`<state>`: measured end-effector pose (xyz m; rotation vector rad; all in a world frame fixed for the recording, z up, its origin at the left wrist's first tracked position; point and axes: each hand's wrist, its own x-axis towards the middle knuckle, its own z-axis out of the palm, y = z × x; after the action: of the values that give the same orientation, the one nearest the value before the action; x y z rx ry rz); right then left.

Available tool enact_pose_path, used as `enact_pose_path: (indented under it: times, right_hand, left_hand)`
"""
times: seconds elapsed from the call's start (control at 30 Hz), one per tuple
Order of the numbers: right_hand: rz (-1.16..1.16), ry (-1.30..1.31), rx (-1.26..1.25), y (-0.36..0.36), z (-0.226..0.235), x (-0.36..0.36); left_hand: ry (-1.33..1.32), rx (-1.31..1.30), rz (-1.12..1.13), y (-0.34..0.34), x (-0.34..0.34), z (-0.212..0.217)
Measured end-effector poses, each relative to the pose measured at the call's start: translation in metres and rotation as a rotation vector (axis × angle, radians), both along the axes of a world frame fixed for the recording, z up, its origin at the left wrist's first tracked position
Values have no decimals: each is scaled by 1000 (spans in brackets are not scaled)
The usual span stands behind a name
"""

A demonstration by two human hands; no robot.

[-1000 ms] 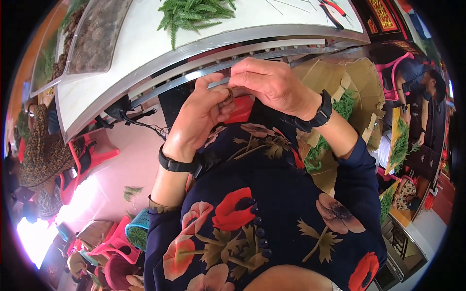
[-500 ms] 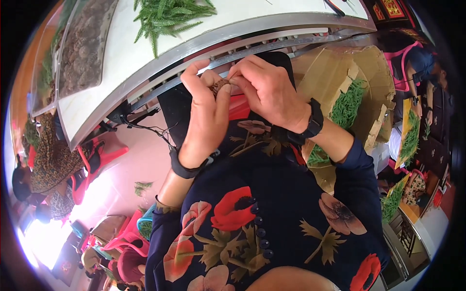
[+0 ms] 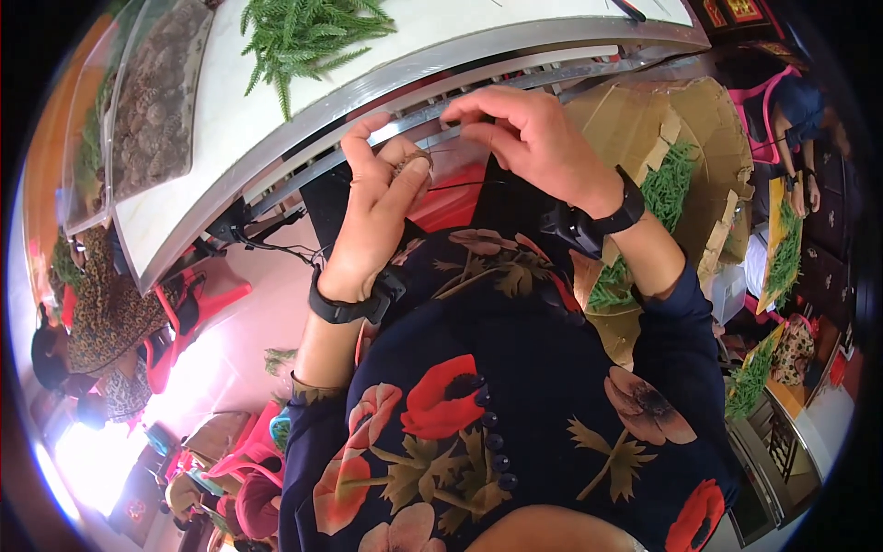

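One small, brown, scaly cone (image 3: pixel 405 164) is held between the thumb and fingers of the left hand (image 3: pixel 372 198), just short of a white-topped table with a metal edge (image 3: pixel 451 26). The grip is narrow and closed on the cone, with part of its surface left exposed, apparently so that it can be reached from the right. A thin dark wire (image 3: pixel 469 184) is seen stretching rightward from near the cone; whether it is attached there cannot be made out. The right hand (image 3: pixel 547 147) is raised close by, apart from the cone, its fingers bent toward the thumb; whether anything fine is pinched at the tips cannot be told. On the tabletop, a loose pile of green, feathery sprigs (image 3: pixel 308 41) is set ahead, and a clear plastic tray (image 3: pixel 154 184) of brown cones (image 3: pixel 152 120) is placed to the left, likely for easy reach. More greenery (image 3: pixel 667 189) is gathered in an open, brown cardboard box (image 3: pixel 598 138) beside the right arm, presumably to be kept contained.
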<state>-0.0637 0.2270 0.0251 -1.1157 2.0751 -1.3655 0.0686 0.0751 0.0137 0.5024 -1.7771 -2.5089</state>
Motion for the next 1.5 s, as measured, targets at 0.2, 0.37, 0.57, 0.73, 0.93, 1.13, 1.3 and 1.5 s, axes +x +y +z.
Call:
enact_pose_path:
  times: [0.2, 0.37, 0.57, 0.73, 0.93, 1.13, 1.3, 1.5]
  right_hand:
    - [174, 326, -240, -11, -4, -7]
    - [299, 348, -178, -9, 7, -4]
    - [211, 607, -128, -13, 5, -2]
    - [109, 541, 44, -13, 1, 6]
    - [-69, -594, -126, -9, -16, 17]
    - [-93, -741, -252, -19, -9, 28]
    - [-114, -720, -302, -12, -6, 20]
    - [-150, -804, -407, 3, -7, 18]
  left_hand:
    - [-34, 194, -81, -6, 1, 13]
    - [-91, 367, -52, -4, 7, 18]
    - [26, 90, -58, 2, 6, 2]
    - [201, -550, 34, 9, 2, -5]
    - [97, 95, 122, 2, -5, 3]
    - [105, 3, 90, 7, -2, 9]
    - [37, -590, 154, -10, -9, 43]
    - [283, -1407, 301, -91, -72, 118]
